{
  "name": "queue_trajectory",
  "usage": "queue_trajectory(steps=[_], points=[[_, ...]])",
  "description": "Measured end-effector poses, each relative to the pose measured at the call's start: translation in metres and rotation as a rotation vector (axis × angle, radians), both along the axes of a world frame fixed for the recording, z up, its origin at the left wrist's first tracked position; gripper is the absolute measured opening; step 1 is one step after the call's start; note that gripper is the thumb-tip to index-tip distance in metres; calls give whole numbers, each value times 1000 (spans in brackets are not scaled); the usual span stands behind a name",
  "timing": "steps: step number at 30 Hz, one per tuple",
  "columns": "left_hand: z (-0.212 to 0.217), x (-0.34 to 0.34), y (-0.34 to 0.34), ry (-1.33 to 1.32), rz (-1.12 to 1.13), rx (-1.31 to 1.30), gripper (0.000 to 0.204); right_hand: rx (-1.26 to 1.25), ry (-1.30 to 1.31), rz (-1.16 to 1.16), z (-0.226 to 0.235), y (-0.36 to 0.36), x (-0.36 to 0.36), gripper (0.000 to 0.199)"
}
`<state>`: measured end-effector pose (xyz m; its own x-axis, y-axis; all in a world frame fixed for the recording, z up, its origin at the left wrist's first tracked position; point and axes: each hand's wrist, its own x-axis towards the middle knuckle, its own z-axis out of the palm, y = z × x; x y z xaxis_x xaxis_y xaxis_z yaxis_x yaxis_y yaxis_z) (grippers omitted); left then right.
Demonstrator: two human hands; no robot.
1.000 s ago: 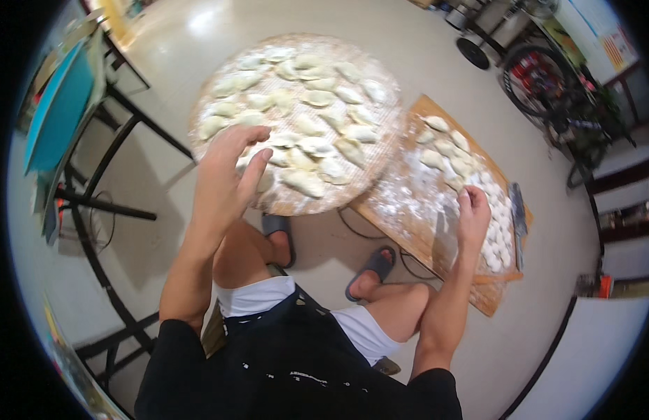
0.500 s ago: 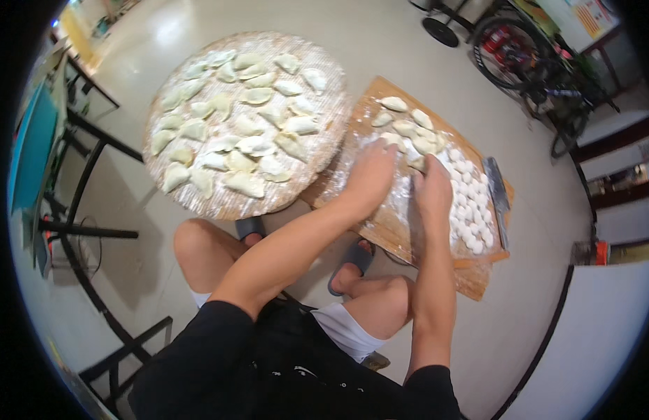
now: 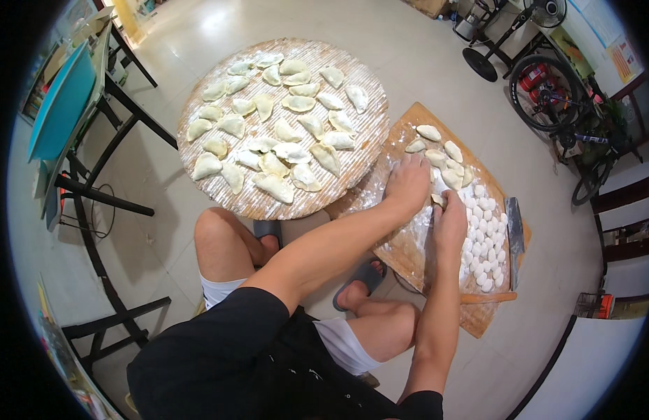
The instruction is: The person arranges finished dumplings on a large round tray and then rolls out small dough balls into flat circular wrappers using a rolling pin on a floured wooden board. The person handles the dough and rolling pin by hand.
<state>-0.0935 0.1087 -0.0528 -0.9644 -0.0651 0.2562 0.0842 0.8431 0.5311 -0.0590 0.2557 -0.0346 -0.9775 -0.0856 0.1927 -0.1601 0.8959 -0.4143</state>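
Both hands are over a floured wooden board [image 3: 391, 245]. My right hand [image 3: 451, 225] has its thumb and fingers closed on a pale dumpling [image 3: 437, 200], which shows only in part at the fingertips. Close by on the left, my left hand [image 3: 408, 185] is bent down with its fingers together; the hand itself hides whatever lies under the fingertips. Just beyond the hands lies a group of plump filled dumplings [image 3: 453, 168]. Many small white dough pieces [image 3: 485, 241] cover the right side of the board.
A round woven tray [image 3: 219, 192] to the left bears rows of folded dumplings [image 3: 294, 152]. A cleaver-like blade [image 3: 515, 234] lies along the board's right edge, near a rolling pin [image 3: 489, 297]. A black-framed table [image 3: 118, 98] stands left; a bicycle [image 3: 548, 94] is far right.
The whole scene has shifted right and down in the picture as the view turned. Both hands stay low over the board, and the dumpling is still at my right fingertips.
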Motion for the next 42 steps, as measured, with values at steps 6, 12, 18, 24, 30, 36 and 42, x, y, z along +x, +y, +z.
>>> queue_trajectory(steps=[6, 12, 18, 24, 30, 36, 42], points=[[4, -3, 5, -55, -13, 24, 24, -82, 105, 25, -6, 4, 5, 40], [22, 9, -12, -127, -105, 256, 20, -842, -178, -220, 1, 11, 4, 32], [90, 31, -71, -28, -171, 576, 34, -1362, -425, -11, 61, -33, -12, 29], [182, 5, -202, 86, -208, 390, 38, -1041, -374, 318, 116, -153, -64, 32], [187, -54, -346, 21, -121, 191, 44, -555, -119, 473, 121, -270, -141, 35], [146, -111, -402, -43, -135, -17, 43, -311, -86, 549, 111, -336, -186, 29], [117, -135, -410, -250, -210, -98, 43, -209, -268, 703, 88, -343, -213, 26]])
